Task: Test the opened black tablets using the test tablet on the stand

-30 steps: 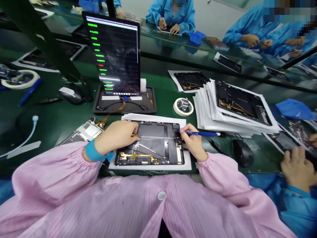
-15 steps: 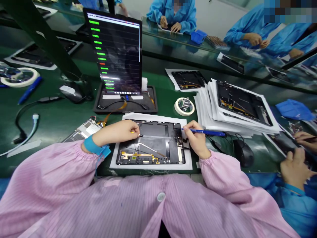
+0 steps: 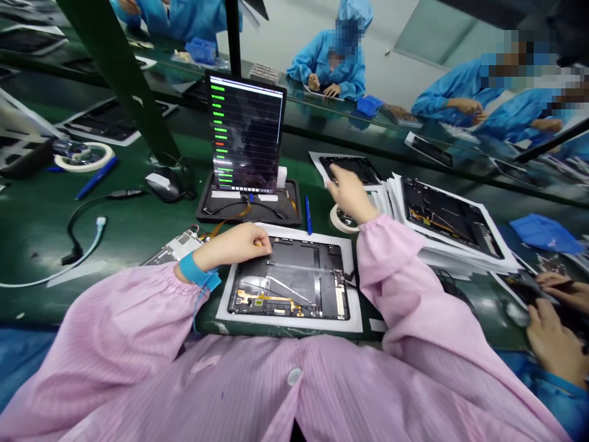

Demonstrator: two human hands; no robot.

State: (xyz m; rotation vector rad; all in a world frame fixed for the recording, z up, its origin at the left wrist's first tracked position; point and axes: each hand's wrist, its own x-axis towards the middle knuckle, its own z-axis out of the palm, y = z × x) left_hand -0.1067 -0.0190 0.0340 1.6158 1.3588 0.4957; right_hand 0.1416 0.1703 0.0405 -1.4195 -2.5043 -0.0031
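A dark green work table (image 3: 41,258) runs across the view, with people in blue smocks beyond it. At far left lie a dark tablet housing (image 3: 113,120) on a white sheet, a tape roll (image 3: 84,157), a blue pen (image 3: 96,178) and a white cable (image 3: 87,242). A computer mouse (image 3: 164,184) sits to their right, and a metal-backed panel (image 3: 172,248) lies just beyond the left forearm.

The left hand (image 3: 234,243) rests at the upper left of a second, open tablet housing (image 3: 289,282), which lies flat on a white sheet (image 3: 285,325). Its grip is together, the fingers curled beside a clear strip; whether it pinches anything, I cannot tell. Behind stands one tablet display (image 3: 246,132), upright in a black tray (image 3: 248,209).

A second blue pen (image 3: 307,215) lies just above the sheet. The right hand (image 3: 352,195), grip apart, spreads over a second tape roll (image 3: 338,220) and a third housing (image 3: 354,164). Farther right are a stack of white sheets (image 3: 442,255) topped by a fourth housing (image 3: 448,212), a blue cloth (image 3: 545,233) and a co-worker's two hands (image 3: 552,325).
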